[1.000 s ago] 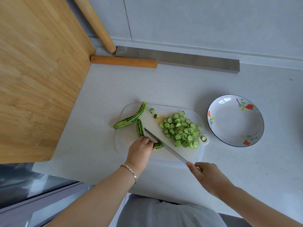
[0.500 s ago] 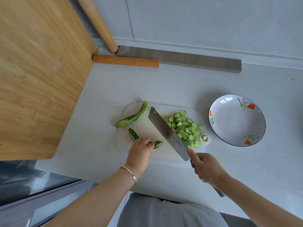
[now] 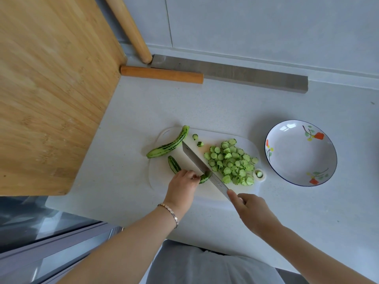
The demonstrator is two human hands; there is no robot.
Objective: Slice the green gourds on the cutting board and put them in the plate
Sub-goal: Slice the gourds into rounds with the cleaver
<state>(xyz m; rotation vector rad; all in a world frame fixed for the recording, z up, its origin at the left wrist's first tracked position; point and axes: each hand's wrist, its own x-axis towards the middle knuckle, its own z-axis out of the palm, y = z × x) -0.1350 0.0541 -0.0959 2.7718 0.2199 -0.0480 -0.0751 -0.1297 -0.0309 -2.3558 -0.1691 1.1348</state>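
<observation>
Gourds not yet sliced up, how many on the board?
2. One long gourd lies at the cutting board's far-left edge. One shorter gourd lies under the left hand, the knife across its right end. The slice pile could hide a stub.

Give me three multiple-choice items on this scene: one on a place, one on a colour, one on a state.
1. The plate lies where from the white cutting board? A. to its right B. to its left C. on it
2. The plate's rim line is: A. red B. blue C. yellow
3. The left hand: A. holds the gourd being cut B. grips the plate's rim C. rests in the plate
Key: 1 A, it stands right of the board; 2 B, a dark blue line rings it; 3 A, its fingers curl on the gourd beside the cleaver.
</observation>
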